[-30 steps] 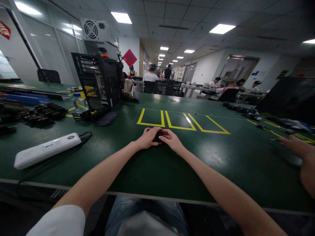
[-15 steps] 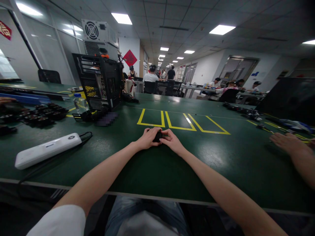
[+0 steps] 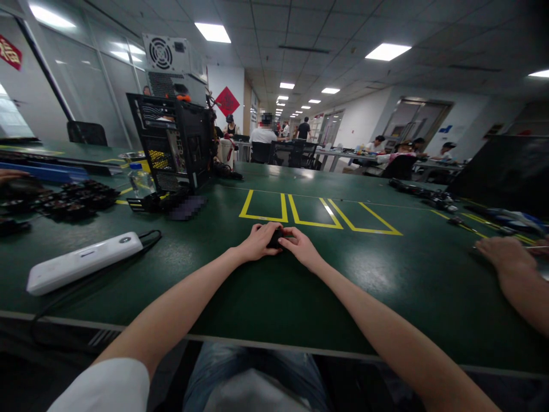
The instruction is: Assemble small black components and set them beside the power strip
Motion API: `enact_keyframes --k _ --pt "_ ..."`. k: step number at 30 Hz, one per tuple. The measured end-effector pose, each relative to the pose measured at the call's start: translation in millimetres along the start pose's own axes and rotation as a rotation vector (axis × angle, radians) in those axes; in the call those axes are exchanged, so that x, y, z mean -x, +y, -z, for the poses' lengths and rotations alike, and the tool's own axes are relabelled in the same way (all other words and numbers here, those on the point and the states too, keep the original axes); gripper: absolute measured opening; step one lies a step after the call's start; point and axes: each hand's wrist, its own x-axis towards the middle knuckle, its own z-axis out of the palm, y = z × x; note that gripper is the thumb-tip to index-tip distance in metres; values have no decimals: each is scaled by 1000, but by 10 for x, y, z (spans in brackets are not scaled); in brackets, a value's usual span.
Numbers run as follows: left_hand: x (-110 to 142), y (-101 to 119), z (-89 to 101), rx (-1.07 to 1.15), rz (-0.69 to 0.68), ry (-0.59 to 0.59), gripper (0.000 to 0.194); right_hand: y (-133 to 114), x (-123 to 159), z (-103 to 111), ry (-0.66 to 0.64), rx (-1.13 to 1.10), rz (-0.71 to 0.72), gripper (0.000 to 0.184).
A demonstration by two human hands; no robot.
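Between my two hands is a small black object [image 3: 275, 239], mostly covered by my fingers, so its kind does not show. My left hand [image 3: 261, 241] is closed around its left side and top. From the right, my right hand [image 3: 297, 242] grips it with thumb and fingers. Both hands are low over the green table [image 3: 274, 292], just in front of the yellow tape outlines [image 3: 315, 224]. Whether the object touches the table is hidden.
A white power strip [image 3: 86, 260] with a black cable lies at left. Behind it are a pile of black parts [image 3: 72, 200], a clear bottle [image 3: 140, 180] and an open computer case [image 3: 175, 143]. Another person's hand [image 3: 506, 254] reaches in at right, near cables.
My hands and the black object stay almost in place. At the right, the other person's hand and forearm have shifted slightly. A standing person far back has moved a little right.
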Motion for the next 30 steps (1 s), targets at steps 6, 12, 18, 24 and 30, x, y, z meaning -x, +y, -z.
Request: enact_keyframes --k 6,12,18,24,30 --pt "3 23 25 9 1 -3 51 -16 24 1 -60 -131 17 29" --pt "-1 7 7 15 -5 4 51 -26 23 -17 -20 -119 27 23" --pt "-2 -13 -6 11 -10 13 51 -21 7 -22 6 -63 55 23" --pt "-5 -4 -7 8 7 2 52 -3 -4 -2 3 -19 -7 29" --pt "1 7 9 18 -2 8 52 -10 1 11 -43 -92 19 28"
